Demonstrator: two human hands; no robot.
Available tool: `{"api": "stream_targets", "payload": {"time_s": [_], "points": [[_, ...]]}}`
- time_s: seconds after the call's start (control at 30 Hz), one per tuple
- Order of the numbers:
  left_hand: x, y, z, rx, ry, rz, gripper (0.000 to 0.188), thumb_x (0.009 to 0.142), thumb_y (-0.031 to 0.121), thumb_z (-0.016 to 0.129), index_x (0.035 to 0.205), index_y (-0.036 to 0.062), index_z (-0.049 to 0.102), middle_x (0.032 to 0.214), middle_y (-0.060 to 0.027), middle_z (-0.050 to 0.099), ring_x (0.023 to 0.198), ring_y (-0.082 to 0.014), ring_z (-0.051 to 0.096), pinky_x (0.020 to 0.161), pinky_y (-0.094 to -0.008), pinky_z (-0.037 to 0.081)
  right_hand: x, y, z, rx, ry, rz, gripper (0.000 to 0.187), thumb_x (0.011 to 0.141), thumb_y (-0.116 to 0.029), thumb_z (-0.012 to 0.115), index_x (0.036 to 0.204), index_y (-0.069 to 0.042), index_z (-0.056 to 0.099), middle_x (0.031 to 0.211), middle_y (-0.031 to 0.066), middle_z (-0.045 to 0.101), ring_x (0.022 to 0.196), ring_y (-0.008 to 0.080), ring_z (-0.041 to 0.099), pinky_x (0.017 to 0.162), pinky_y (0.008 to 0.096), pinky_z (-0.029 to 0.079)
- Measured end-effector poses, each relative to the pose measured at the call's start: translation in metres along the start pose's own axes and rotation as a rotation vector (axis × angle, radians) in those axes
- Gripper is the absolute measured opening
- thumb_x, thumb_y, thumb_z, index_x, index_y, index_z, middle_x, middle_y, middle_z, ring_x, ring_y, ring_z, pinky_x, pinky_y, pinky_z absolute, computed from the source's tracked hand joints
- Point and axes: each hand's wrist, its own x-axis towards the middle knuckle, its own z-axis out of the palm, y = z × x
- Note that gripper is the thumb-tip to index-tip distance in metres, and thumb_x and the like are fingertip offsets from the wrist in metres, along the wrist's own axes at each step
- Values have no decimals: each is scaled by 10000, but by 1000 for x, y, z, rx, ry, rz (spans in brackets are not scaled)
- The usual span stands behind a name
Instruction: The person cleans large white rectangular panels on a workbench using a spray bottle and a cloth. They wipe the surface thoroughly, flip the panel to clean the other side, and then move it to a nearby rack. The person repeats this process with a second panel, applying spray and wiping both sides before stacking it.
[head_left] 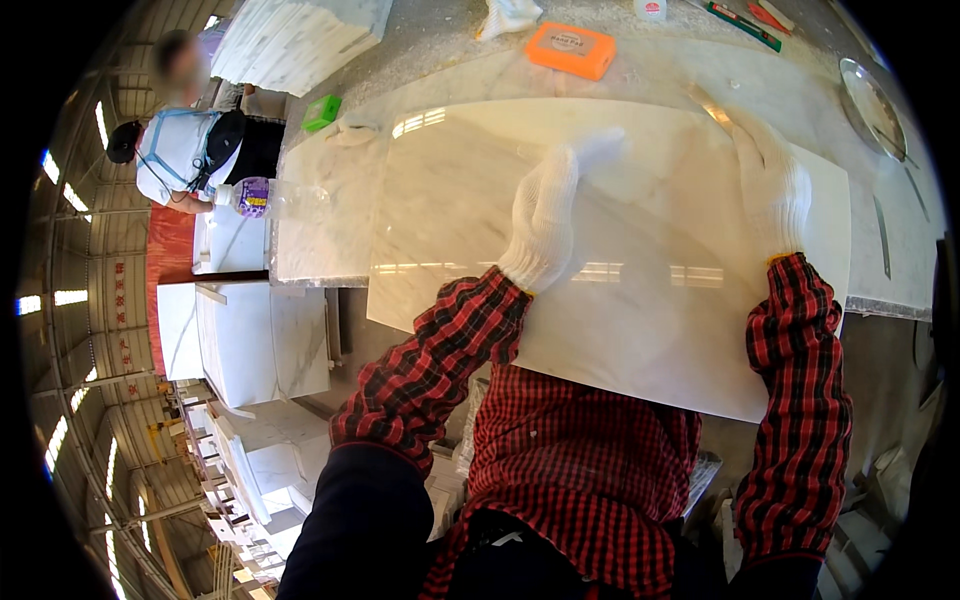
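Note:
A large polished white marble slab (640, 300) with pale grey veins lies before me, its near edge at my waist. My left hand (548, 205), in a white knit glove, is over the slab's middle, fingers stretched out and tips blurred; I see nothing in it. Farther right, my right hand (772, 185), gloved alike, is at the slab's far right part. Its fingers are closed around a thin, shiny blade-like tool (710, 104), which points to the far left and is smeared by motion. The tool's handle is hidden in the glove.
Beyond the slab are an orange box (570, 50), a green block (320, 113), a white cloth (508, 17) and a green-black cutter (743, 26). At right, a metal dish (872, 110) holds a thin tool. A clear bottle (262, 197) and a person (190, 150) are at left.

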Motion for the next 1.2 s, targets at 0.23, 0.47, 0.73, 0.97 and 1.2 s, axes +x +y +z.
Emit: {"api": "stream_targets", "payload": {"time_s": [0.23, 0.47, 0.73, 0.97, 1.2], "points": [[12, 1, -12, 39, 207, 218, 678, 1109, 468, 226, 1484, -60, 429, 1519, -175, 478, 1423, -273, 432, 1204, -378, 279, 1, -2, -1, -4, 8, -1, 269, 1000, -275, 557, 1190, -174, 718, 1114, 118, 718, 997, 342, 681, 842, 401, 539], [17, 7, 8, -24, -91, 153, 663, 1112, 458, 231, 1470, -59, 441, 1488, -183, 511, 1406, -274, 456, 1195, -409, 304, 0, -4, 0, 8, -26, 76, 298, 1007, -298, 551, 1207, -149, 715, 1153, 126, 714, 1047, 330, 675, 885, 393, 525], [24, 26, -12, 252, -211, 95, 678, 1101, 487, 246, 1468, -42, 461, 1433, -182, 569, 1373, -272, 491, 1132, -390, 326, 2, -5, -3, 36, -75, 135, 297, 1007, -292, 553, 1220, -158, 711, 1157, 132, 711, 1036, 325, 682, 877, 383, 529], [10, 13, 0, -131, -173, 54, 667, 1096, 493, 272, 1447, -25, 503, 1417, -165, 585, 1320, -219, 529, 951, -317, 426, 1, -1, -1, 0, -45, 83, 288, 995, -303, 557, 1210, -190, 712, 1099, 120, 720, 980, 350, 675, 833, 405, 536], [0, 2, -4, 96, -179, 147, 712, 1092, 519, 241, 1455, -45, 481, 1455, -177, 551, 1367, -269, 492, 1143, -380, 348, 0, 6, 4, 5, 40, 4, 279, 984, -302, 568, 1207, -210, 709, 1069, 111, 725, 948, 350, 675, 809, 416, 539]]}}
